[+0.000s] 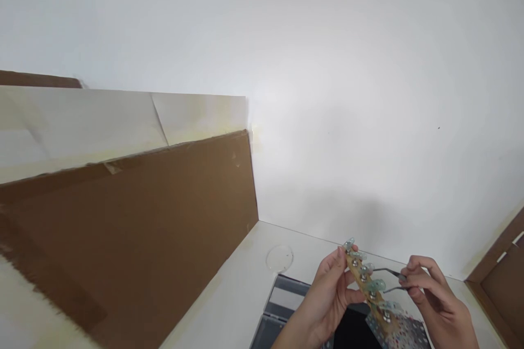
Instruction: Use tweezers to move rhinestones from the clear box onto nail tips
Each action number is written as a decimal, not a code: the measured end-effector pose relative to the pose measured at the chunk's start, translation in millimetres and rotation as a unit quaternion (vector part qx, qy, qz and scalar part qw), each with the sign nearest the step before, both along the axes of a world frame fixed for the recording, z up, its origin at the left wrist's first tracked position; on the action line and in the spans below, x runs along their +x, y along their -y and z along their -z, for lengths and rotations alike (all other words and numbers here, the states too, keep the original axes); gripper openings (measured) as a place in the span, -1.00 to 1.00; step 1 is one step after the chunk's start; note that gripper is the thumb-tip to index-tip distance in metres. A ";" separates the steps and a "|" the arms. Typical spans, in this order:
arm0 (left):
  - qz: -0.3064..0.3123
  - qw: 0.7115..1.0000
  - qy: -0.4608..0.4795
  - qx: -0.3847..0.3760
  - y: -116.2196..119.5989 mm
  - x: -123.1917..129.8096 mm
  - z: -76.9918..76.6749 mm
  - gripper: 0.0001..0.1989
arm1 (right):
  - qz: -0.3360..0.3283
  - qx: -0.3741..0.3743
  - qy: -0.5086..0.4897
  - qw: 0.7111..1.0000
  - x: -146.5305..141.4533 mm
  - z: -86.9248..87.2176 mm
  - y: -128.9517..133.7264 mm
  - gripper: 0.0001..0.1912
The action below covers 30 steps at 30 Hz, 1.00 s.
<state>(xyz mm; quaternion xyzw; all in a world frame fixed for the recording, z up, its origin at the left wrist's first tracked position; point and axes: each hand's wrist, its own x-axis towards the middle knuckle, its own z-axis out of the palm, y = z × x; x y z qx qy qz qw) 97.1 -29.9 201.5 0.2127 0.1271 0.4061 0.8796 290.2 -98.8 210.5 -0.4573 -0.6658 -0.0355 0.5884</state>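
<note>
My left hand [327, 300] grips a narrow wooden strip [364, 278] near its middle and holds it up at a slant. Along the strip runs a row of metal bolts or nuts, with translucent pale green pieces fixed at several of them. My right hand [429, 289] pinches a pair of slim metal tweezers [388, 278], whose tips reach in beside the strip. Whether the tips touch a green piece is hard to tell.
Under the hands lie a speckled printed sheet [403, 327], a black item [352, 330] and a grey ridged case [282, 305]. A round clear disc [279, 258] rests on the white surface [241, 294]. A large cardboard panel [123, 229] stands left, against a white wall [368, 92].
</note>
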 end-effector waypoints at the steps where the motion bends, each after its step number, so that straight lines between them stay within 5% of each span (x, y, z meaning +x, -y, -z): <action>1: -0.001 1.000 -0.001 -0.003 0.0 0.1 0.0 -0.38 | 0.001 -0.002 -0.002 1.000 0.4 1.1 0.0 -0.65; 30: 0.012 1.000 -0.002 -0.006 1.6 0.0 2.5 -0.39 | 0.012 0.017 0.006 1.000 -1.4 0.0 1.7 -0.70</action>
